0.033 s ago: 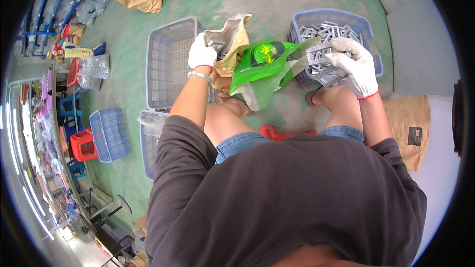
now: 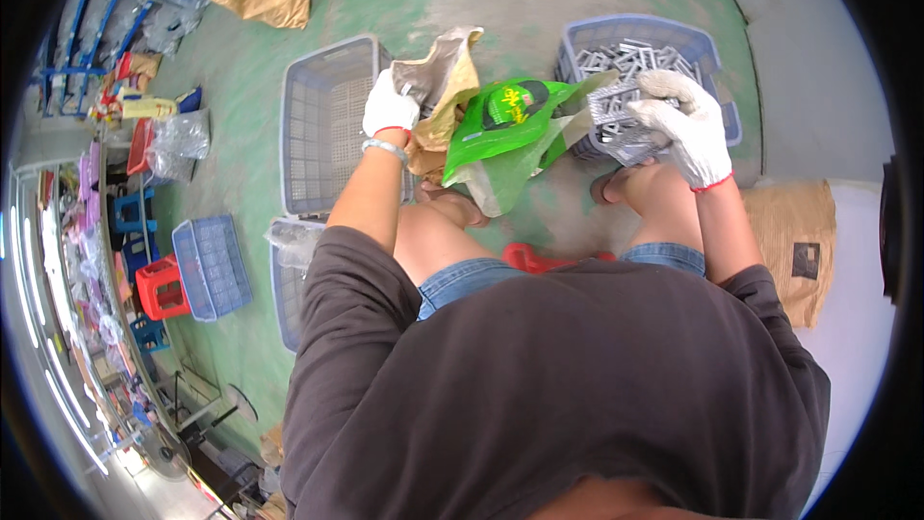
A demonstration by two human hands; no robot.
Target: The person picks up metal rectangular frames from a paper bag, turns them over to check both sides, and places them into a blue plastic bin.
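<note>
The dark grey shirt (image 2: 558, 376) covers most of a red plastic object (image 2: 523, 258). Beside the white-gloved right hand (image 2: 687, 127), small silvery metal pieces (image 2: 628, 146) blur together, too indistinct to count.

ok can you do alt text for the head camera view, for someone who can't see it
A white-gloved left hand is at an open brown sack, while the gloved right hand is at a blue-grey crate of metal pieces. Between the hands is a bright green bag; another crate stands at left.
</note>
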